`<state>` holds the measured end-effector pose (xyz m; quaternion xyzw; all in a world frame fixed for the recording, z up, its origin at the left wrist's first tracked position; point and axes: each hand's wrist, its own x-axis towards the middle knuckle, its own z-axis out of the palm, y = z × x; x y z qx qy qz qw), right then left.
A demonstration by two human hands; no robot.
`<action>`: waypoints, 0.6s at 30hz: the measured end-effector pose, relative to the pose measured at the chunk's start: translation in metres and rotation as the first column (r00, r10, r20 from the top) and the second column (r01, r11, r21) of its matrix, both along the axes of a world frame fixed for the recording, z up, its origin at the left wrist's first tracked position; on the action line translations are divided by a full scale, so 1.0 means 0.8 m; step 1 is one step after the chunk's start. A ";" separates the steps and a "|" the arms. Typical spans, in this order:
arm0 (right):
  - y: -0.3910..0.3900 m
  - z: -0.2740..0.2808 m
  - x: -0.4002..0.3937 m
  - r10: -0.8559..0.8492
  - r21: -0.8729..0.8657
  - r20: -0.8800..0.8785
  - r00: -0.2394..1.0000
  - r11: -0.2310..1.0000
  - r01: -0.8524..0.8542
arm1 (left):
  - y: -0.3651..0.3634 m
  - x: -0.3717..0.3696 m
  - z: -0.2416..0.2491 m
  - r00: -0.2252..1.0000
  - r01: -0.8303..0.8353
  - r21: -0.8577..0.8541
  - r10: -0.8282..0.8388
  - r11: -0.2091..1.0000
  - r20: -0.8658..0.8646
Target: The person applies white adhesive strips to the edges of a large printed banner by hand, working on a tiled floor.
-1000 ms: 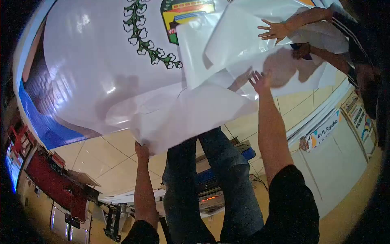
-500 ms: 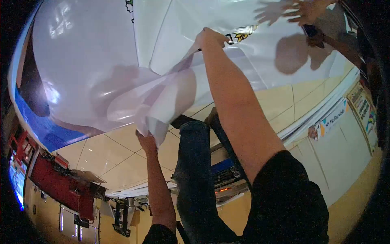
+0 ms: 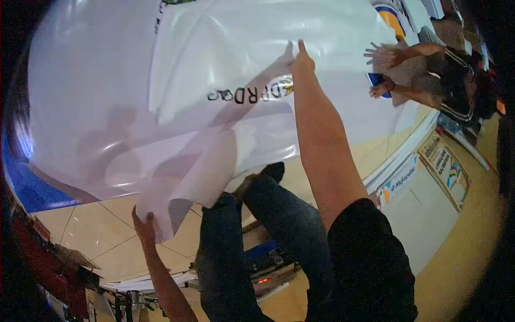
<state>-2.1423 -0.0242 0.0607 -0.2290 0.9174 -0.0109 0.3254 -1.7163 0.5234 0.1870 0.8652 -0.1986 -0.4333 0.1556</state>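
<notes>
A large white vinyl banner (image 3: 204, 59) spreads across the upper view, with dark lettering and a small yellow emblem near its middle. My left hand (image 3: 145, 228) is closed on a loose, folded corner of it at the lower left, raised over the tiles. Above the banner's printed middle, my right hand (image 3: 304, 61) stretches out its index finger and holds nothing. Its shadow falls on the sheet to the left of it. The banner's near edge curls up in a fold between my two arms.
Another person (image 3: 456, 80) is at the right, one hand (image 3: 389, 55) spread over the banner and the other on a flat blue thing (image 3: 379, 86). Tiled floor (image 3: 91, 231) shows below the banner. A framed poster (image 3: 444, 169) and stacked sheets (image 3: 397, 161) lie at the right.
My right hand has let go of the banner and now extends a finger over it, uncovering more lettering. My left hand, with the corner, has moved down and left. The other person shows more fully.
</notes>
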 end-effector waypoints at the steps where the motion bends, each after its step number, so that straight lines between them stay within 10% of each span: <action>1: -0.004 -0.024 -0.026 0.274 0.087 -0.006 0.962 0.958 -0.272 | 0.003 -0.006 0.006 1.000 0.007 0.012 -0.007 1.000 -0.018; 5: -0.032 -0.050 -0.051 0.883 0.256 0.122 0.453 0.413 -0.874 | -0.011 -0.008 0.015 0.997 -0.052 -0.022 0.053 0.998 0.062; 6: -0.022 -0.025 -0.017 0.452 0.057 0.020 0.892 0.890 -0.453 | -0.019 -0.007 0.020 0.997 -0.062 0.078 0.058 0.995 0.056; 7: -0.013 -0.006 0.010 -0.160 -0.169 0.065 0.985 0.971 0.169 | -0.028 -0.006 0.023 0.996 -0.074 0.175 0.066 0.982 0.055; 8: -0.005 0.006 0.025 0.097 -0.185 -0.105 0.990 0.976 -0.115 | -0.026 -0.011 0.013 0.996 -0.076 0.168 0.066 0.983 0.065; 14: 0.035 -0.040 0.041 0.329 0.005 -0.094 0.940 0.944 -0.330 | -0.044 -0.033 0.012 0.970 0.124 0.086 -0.139 0.989 0.197; 18: 0.040 -0.057 0.054 0.468 -0.146 -0.161 0.869 0.859 -0.490 | -0.101 -0.054 0.011 0.984 -0.089 0.095 0.072 0.992 0.163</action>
